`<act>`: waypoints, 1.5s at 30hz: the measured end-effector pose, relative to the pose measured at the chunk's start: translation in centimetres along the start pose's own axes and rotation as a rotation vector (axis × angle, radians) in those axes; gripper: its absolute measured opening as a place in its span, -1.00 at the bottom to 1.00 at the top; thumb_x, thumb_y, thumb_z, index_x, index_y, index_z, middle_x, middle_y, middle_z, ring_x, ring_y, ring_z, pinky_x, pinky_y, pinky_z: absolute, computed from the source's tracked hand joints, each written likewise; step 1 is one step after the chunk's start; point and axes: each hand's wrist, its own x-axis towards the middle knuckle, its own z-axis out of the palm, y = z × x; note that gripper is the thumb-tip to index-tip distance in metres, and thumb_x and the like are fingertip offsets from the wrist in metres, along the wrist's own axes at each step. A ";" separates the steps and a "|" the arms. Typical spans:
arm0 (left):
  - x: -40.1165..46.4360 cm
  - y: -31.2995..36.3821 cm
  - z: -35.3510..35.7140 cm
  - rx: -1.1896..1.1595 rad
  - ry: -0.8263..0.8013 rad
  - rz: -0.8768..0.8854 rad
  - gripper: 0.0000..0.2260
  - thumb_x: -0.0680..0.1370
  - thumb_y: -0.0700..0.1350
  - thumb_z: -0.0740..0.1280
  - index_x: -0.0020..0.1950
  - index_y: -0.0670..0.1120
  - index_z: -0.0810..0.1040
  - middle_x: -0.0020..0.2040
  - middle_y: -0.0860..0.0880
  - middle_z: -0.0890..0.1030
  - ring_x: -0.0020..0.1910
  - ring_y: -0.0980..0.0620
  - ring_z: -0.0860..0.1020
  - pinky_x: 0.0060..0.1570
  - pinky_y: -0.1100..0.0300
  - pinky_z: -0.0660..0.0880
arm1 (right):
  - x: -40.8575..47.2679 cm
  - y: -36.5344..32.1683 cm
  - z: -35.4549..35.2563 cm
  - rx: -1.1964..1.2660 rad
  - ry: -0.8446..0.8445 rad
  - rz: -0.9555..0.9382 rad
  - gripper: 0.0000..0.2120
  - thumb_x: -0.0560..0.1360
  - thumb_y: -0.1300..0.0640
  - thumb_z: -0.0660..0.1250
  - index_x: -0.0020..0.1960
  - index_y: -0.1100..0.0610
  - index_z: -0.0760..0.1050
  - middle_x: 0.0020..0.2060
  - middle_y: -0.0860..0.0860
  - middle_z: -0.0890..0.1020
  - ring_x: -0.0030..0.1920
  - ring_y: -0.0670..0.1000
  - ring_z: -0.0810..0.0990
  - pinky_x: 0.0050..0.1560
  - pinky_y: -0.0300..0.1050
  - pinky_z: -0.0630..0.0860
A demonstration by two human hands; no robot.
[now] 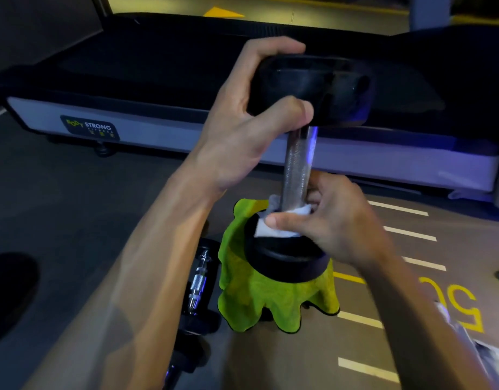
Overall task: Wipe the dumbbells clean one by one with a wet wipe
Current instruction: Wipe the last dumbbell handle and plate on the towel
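I judge I'm midway through this dumbbell (297,164): it stands upright on a green cloth (271,299), and my wipe (273,229) is at the bar's foot, on the lower weight. Another dumbbell (199,285) lies on the floor beside it; I can't tell if it's clean. My left hand (242,128) grips the top weight; my right hand (338,223) pinches the wipe around the bar.

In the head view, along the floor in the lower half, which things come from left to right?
Dark oval patch → second dumbbell lying on the floor → green cloth under the upright dumbbell → yellow floor number.
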 end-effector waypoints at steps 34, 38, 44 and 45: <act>0.1 0.2 0.2 0.007 0.020 -0.024 -0.55 0.44 -0.09 0.40 0.33 0.00 0.46 0.08 0.09 0.55 0.07 0.12 0.58 0.11 0.07 0.66 | -0.6 -1.8 1.6 -0.070 0.326 0.051 -0.70 0.31 -0.07 0.62 -0.12 0.03 0.58 -0.28 -0.12 0.71 -0.27 -0.16 0.68 -0.25 -0.22 0.58; -0.1 0.3 0.4 0.021 0.020 -0.007 -0.53 0.43 -0.08 0.40 0.33 -0.02 0.46 0.09 0.07 0.53 0.07 0.12 0.56 0.18 -0.06 0.65 | -0.8 -2.0 1.6 -0.218 0.162 0.161 -0.58 0.30 -0.22 0.61 -0.24 0.11 0.56 -0.41 -0.10 0.58 -0.41 -0.13 0.51 -0.47 -0.36 0.38; -0.1 0.3 0.4 0.008 0.028 -0.013 -0.53 0.42 -0.07 0.40 0.32 -0.01 0.46 0.09 0.06 0.54 0.08 0.11 0.56 0.15 0.00 0.66 | 0.9 -1.7 1.3 -0.170 0.087 0.153 -0.43 0.21 -0.16 0.65 -0.36 0.22 0.39 -0.51 -0.04 0.33 -0.44 -0.04 0.27 -0.47 -0.11 0.27; -0.1 0.3 0.4 0.003 0.030 -0.019 -0.54 0.42 -0.07 0.39 0.32 0.00 0.47 0.07 0.08 0.55 0.06 0.13 0.56 0.11 0.06 0.66 | 1.2 -1.4 1.4 -0.144 0.095 0.147 -0.47 0.18 -0.14 0.62 -0.28 0.25 0.46 -0.48 0.00 0.38 -0.40 -0.03 0.32 -0.41 -0.03 0.35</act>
